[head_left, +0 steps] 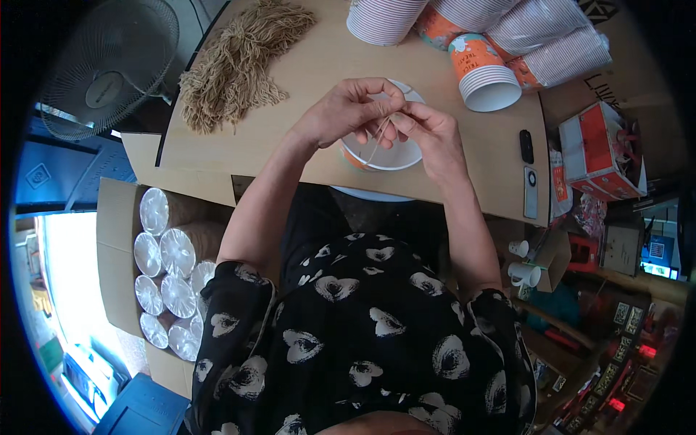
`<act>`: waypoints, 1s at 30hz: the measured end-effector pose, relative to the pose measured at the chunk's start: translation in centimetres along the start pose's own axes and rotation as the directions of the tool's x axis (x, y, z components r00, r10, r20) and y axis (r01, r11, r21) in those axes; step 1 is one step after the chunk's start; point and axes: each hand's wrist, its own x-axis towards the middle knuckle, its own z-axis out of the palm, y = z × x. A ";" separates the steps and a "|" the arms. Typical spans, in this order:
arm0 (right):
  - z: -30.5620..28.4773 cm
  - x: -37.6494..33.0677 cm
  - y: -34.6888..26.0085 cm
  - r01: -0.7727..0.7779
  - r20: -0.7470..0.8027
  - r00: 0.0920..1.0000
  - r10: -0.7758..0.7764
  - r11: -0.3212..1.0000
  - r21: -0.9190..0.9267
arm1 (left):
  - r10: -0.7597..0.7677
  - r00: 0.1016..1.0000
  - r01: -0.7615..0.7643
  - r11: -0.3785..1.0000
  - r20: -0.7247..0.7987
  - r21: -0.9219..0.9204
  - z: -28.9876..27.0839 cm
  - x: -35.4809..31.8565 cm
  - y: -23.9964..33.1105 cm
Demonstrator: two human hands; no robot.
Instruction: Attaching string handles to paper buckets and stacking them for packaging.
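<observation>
With narrow grip, pinching string (380, 136) between left hand (344, 112) and right hand (437, 138). Holding it over cup (400, 154) by bench's (500, 163) near edge.

Tan table (326, 61); bright opening (67, 279) at far left.

This looks like a small workshop or packing room, judging by the tabletop (319, 65) with its heap of tan cords (235, 69) and plastic-wrapped paper cups (533, 29), and the open carton (116, 250) of wrapped bundles (177, 293).
</observation>
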 end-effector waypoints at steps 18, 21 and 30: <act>1.2 0.9 -0.8 0.210 0.035 0.972 -0.233 0.922 0.325 | -0.034 0.959 -0.080 0.918 -0.280 -0.388 1.9 -0.6 -1.8; 0.6 1.2 -2.3 0.345 0.104 0.936 -0.337 0.935 -0.077 | -0.117 0.964 0.038 0.949 -0.238 -0.313 1.4 0.0 -2.6; -2.0 1.4 -3.7 0.190 -0.011 0.979 -0.206 0.923 -0.334 | -0.072 0.997 0.064 0.924 -0.007 -0.378 0.5 0.9 -2.4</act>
